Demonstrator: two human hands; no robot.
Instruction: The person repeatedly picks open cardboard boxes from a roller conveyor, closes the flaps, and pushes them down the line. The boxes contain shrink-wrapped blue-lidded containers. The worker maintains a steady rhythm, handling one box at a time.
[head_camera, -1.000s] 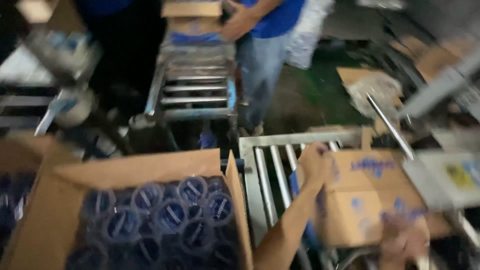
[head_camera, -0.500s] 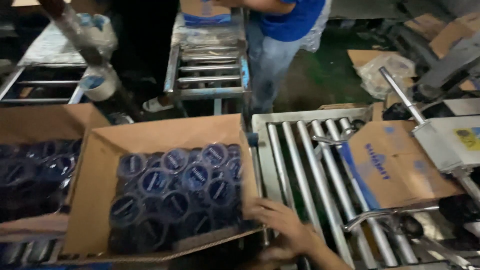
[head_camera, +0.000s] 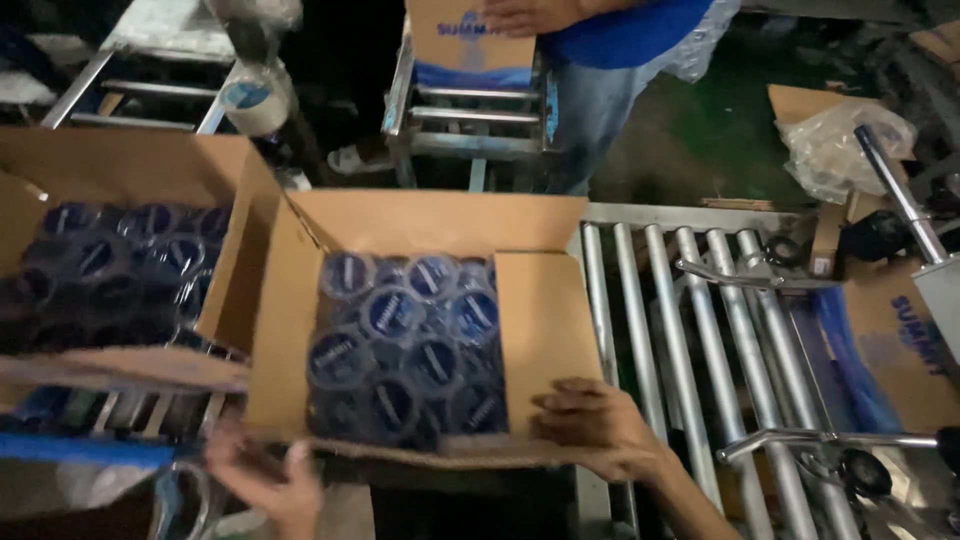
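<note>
A: Dim packing floor, green underfoot; steel roller conveyor (head_camera: 700, 330) on the right; what sits beside it?

B: An open cardboard box (head_camera: 420, 330) just left of the rollers, its right edge touching the conveyor frame; blue-capped bottles (head_camera: 405, 345) packed tight inside.

A: And the hands?

B: Right hand (head_camera: 595, 425) lies on the box's right flap (head_camera: 545, 320), fingers spread flat and pressing, grasping nothing; the flap is folded in over the bottles; left hand (head_camera: 265, 475) is at the box's near left corner, fingers curled on the near edge.

A: Room around the box?

B: Left of it, a second open box (head_camera: 120, 260) of the same bottles, flaps touching; beyond it, another person in a blue shirt (head_camera: 625, 30) holds a carton (head_camera: 470, 45) on a further conveyor; right of it, the rollers lie bare up to a folded flat carton (head_camera: 905, 345).
</note>
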